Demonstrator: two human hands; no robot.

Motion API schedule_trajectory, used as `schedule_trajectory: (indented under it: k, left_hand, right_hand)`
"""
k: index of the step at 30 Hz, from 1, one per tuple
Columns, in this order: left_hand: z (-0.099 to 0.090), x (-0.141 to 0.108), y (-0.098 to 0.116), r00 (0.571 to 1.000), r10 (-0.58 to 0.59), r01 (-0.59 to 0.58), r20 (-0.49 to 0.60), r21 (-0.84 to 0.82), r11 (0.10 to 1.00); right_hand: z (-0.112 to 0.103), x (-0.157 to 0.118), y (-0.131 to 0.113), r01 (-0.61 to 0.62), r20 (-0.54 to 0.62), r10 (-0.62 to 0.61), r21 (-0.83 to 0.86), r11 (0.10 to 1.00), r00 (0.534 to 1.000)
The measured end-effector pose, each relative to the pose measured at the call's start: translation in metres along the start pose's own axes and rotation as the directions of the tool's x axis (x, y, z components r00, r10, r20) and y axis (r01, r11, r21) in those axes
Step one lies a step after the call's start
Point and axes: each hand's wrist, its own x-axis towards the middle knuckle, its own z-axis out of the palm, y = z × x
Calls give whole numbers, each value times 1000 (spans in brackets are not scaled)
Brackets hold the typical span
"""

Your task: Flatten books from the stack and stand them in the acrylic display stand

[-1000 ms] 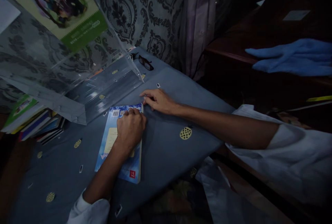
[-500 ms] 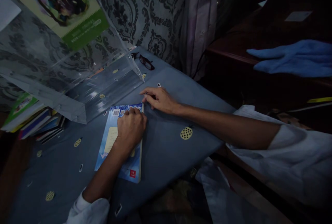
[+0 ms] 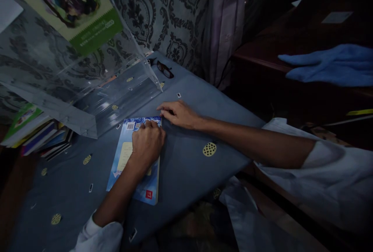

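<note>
A blue paperback book (image 3: 125,135) lies flat on the cloth-covered table, back cover up, with a barcode at its top and a red mark near its lower edge. My left hand (image 3: 148,141) presses down on the cover, knuckles up and fingers curled; its fingertips are hidden. Just past the book's upper right corner is my right hand (image 3: 180,114), with thumb and forefinger apart and nothing visible between them. The thumb tip is close to that corner; contact cannot be made out.
Behind the book stands a clear acrylic stand (image 3: 96,123) holding a green and cream book (image 3: 96,30). Dark-framed glasses (image 3: 165,69) lie near the patterned curtain (image 3: 163,7). Several books (image 3: 43,133) lean at the left. A blue glove (image 3: 335,65) rests on dark furniture at the right.
My right hand has shifted very slightly, and its fingers sit a little differently by the book's corner. My left hand and the book stay in place.
</note>
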Motion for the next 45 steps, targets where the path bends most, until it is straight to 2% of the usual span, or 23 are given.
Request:
schedule_trajectory:
  k: [5, 10, 27, 30, 33, 39, 42, 45]
  left_hand:
    - [0, -1, 0, 1000, -4, 4, 0, -6, 1000]
    - [1, -1, 1, 1000, -17, 17, 11, -9, 1000]
    - [-3, -2, -2, 1000, -19, 19, 10, 2, 1000]
    - [-5, -4, -10, 1000, 3, -3, 7, -32, 999]
    - [-1, -6, -29, 1000, -4, 3, -20, -66, 998]
    - [23, -6, -75, 985, -99, 93, -143, -51, 994]
    - [31, -4, -84, 984, -101, 92, -146, -68, 993]
    - [34, -1, -81, 988, -63, 48, -142, -107, 993]
  right_hand:
    - [-1, -2, -1, 32, -43, -34, -60, 998, 998]
    - [-3, -1, -3, 23, 66, -12, -166, 986, 998]
    - [-3, -4, -3, 43, 96, -18, -264, 964, 995]
    - [-4, -5, -2, 52, 101, -26, -264, 963, 995]
    - [-4, -4, -1, 73, 112, -43, -276, 958, 993]
    - [-3, -3, 0, 105, 118, -72, -306, 946, 990]
    - [-4, -3, 1, 107, 119, -75, -286, 952, 990]
    - [-4, -3, 1, 102, 119, -73, -267, 958, 990]
